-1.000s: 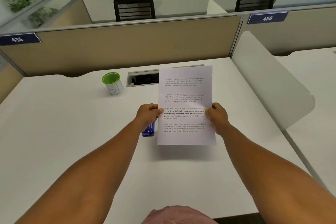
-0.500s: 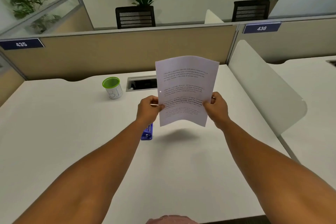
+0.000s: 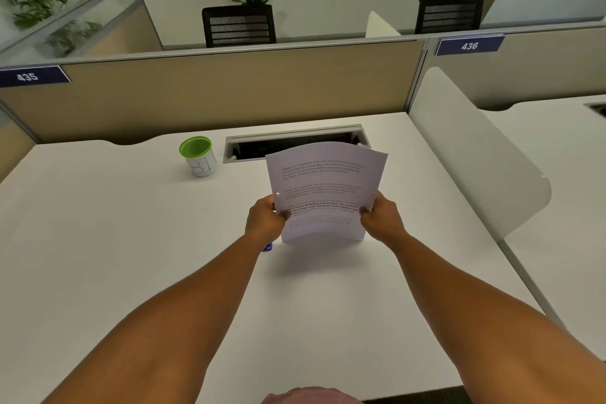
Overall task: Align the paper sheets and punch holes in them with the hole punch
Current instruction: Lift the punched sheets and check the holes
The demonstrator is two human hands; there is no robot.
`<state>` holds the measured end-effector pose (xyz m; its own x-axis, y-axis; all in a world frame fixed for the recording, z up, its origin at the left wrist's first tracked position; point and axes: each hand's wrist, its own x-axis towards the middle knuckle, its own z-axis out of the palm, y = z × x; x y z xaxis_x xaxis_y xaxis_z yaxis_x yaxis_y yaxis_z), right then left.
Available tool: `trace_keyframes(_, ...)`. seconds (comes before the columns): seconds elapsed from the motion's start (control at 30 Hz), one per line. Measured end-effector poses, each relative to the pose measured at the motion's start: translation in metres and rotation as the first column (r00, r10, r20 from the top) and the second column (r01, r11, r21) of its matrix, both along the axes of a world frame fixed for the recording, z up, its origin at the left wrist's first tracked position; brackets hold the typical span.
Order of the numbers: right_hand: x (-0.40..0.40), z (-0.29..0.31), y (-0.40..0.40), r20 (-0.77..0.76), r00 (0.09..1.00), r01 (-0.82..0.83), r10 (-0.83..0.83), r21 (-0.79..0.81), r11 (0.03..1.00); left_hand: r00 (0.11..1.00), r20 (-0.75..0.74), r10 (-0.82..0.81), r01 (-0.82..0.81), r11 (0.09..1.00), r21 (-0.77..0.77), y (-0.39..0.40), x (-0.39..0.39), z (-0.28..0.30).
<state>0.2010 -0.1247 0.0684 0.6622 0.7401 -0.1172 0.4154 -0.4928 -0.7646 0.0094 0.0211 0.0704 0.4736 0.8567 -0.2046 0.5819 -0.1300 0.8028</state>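
Above the table (image 3: pixel 131 256), the paper sheets (image 3: pixel 323 193) are pinched upright by the left hand (image 3: pixel 264 221) and right hand (image 3: pixel 380 218), apparently for squaring their edges on it, with the hole punch (image 3: pixel 267 247) mostly hidden beneath the left wrist.

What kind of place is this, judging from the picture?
Most likely an open-plan office: white desks separated by beige partitions, numbered workstation signs, and a cable slot in the desk.

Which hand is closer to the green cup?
Left. The left hand grips the paper's left edge, on the green cup's side; the right hand grips the opposite edge, farther away.
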Motion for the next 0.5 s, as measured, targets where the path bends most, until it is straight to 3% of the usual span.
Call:
trace_keyframes(0.1,0.006,0.004,0.003,0.013,1.0,0.013,-0.013,0.005,1.0,1.0,-0.008,-0.016,0.016,1.0,0.021,0.006,0.002,0.004)
trace_keyframes(0.27,0.017,0.015,0.006,-0.093,0.989,0.121,-0.113,0.084,0.989,0.998,0.045,-0.047,0.047,0.999,-0.007,0.019,0.011,0.012)
trace_keyframes(0.5,0.035,0.017,0.01,-0.182,0.966,0.196,-0.184,0.051,0.979,0.997,0.009,-0.075,0.075,0.985,-0.154,0.029,0.03,0.01)
